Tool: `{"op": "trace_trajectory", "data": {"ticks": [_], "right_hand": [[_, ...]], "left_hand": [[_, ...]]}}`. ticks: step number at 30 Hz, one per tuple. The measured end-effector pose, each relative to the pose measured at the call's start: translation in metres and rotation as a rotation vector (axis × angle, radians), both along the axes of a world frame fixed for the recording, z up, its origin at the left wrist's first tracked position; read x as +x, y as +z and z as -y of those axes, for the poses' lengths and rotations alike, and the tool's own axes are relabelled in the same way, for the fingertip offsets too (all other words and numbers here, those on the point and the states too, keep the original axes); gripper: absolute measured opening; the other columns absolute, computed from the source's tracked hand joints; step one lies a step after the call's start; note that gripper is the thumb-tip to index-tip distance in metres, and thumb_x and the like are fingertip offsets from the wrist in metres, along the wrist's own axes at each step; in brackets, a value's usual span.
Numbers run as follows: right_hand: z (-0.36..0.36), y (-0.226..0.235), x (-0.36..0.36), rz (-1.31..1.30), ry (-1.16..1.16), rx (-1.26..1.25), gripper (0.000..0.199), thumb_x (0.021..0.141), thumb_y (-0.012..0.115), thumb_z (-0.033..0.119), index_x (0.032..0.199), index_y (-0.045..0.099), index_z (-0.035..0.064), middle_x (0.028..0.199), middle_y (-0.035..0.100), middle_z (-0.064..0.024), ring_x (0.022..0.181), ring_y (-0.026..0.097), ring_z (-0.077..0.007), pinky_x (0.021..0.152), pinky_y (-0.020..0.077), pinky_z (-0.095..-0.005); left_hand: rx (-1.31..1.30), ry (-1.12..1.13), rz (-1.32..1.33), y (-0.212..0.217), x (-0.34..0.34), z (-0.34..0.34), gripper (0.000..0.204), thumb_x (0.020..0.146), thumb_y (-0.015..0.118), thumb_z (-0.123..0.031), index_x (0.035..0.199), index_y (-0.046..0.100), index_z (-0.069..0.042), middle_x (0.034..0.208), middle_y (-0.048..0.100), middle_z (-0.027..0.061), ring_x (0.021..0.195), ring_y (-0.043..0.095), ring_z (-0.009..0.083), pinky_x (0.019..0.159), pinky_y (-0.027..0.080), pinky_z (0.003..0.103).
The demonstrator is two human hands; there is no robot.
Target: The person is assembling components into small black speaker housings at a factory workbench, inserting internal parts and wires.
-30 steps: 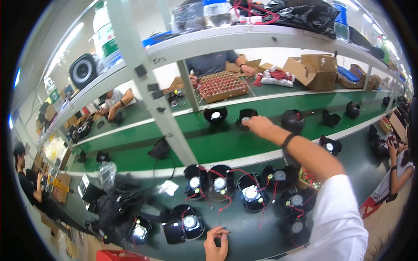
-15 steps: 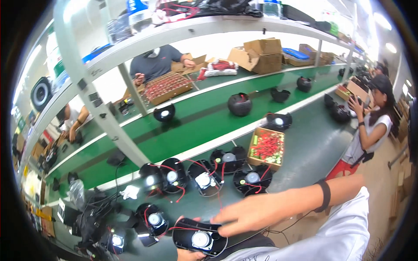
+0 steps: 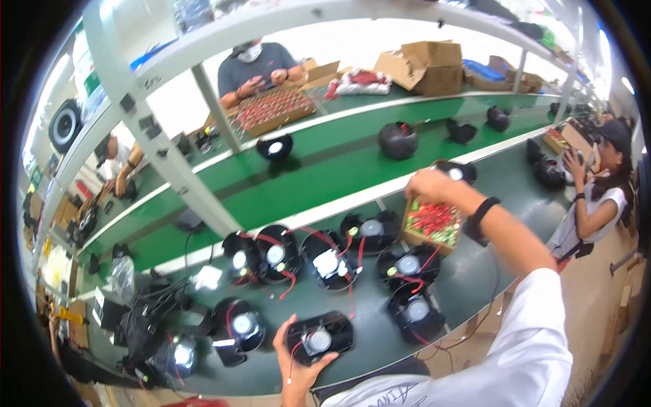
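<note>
Handle the black curved plastic speaker shell (image 3: 324, 333), pinched in the left hand (image 3: 299, 372) over the dark green table (image 3: 370, 317), as probably light, stiff and slick, gripping its rim; cannot tell closure of the right hand (image 3: 428, 184) at the tan cardboard box (image 3: 427, 243).

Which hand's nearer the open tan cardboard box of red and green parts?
Right. The right hand is at the far edge of the box, contact unclear; the left hand, holding a black housing with a round silver speaker, is well off toward the lower left.
</note>
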State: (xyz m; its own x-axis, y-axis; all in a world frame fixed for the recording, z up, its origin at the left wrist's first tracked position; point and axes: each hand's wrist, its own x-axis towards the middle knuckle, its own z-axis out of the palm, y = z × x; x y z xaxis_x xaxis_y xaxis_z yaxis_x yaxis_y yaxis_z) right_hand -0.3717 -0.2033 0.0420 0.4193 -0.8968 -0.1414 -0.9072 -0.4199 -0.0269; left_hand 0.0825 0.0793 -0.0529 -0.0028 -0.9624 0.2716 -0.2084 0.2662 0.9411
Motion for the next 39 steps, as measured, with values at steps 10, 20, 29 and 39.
{"op": "trace_trajectory", "data": {"ticks": [10,20,29,39], "right_hand": [[-0.004,0.006,-0.017,0.005,0.083,-0.016,0.054,0.079,0.079,0.009,0.119,0.044,0.0076,0.095,0.072,-0.0149,0.098,0.067,-0.0440,0.080,0.0502,-0.0536],[-0.090,0.104,-0.003,0.660,-0.178,-0.498,0.023,0.094,0.070,0.000,0.114,0.060,0.0020,0.100,0.068,-0.0100,0.089,0.070,-0.0194,0.082,0.0557,-0.0337],[-0.275,0.071,0.161,1.073,-0.108,-0.224,0.041,0.089,0.079,0.003,0.125,0.060,0.0013,0.106,0.077,-0.0113,0.090,0.077,-0.0196,0.081,0.0616,-0.0310],[-0.293,-0.032,0.262,2.020,-0.523,0.166,0.028,0.103,0.066,0.002,0.128,0.054,0.0000,0.112,0.075,-0.0224,0.098,0.075,-0.0234,0.086,0.0631,-0.0345]], "left_hand": [[0.008,-0.061,0.003,0.009,0.000,0.015,0.123,0.062,0.104,-0.020,0.158,0.028,-0.005,0.165,0.038,0.0189,0.144,0.049,0.0284,0.121,0.042,0.043],[0.030,-0.083,-0.036,0.017,0.000,0.012,0.121,0.064,0.103,-0.017,0.159,0.029,-0.005,0.163,0.041,0.0194,0.141,0.052,0.0279,0.119,0.045,0.041],[0.216,-0.216,0.011,0.036,0.033,0.003,0.122,0.066,0.100,-0.007,0.163,0.027,-0.002,0.160,0.043,0.0178,0.138,0.053,0.0242,0.117,0.044,0.039],[0.306,0.044,-0.192,0.047,0.018,-0.037,0.096,0.096,0.077,-0.014,0.165,0.013,0.004,0.160,0.039,0.0254,0.142,0.049,0.0343,0.116,0.043,0.049]]}}
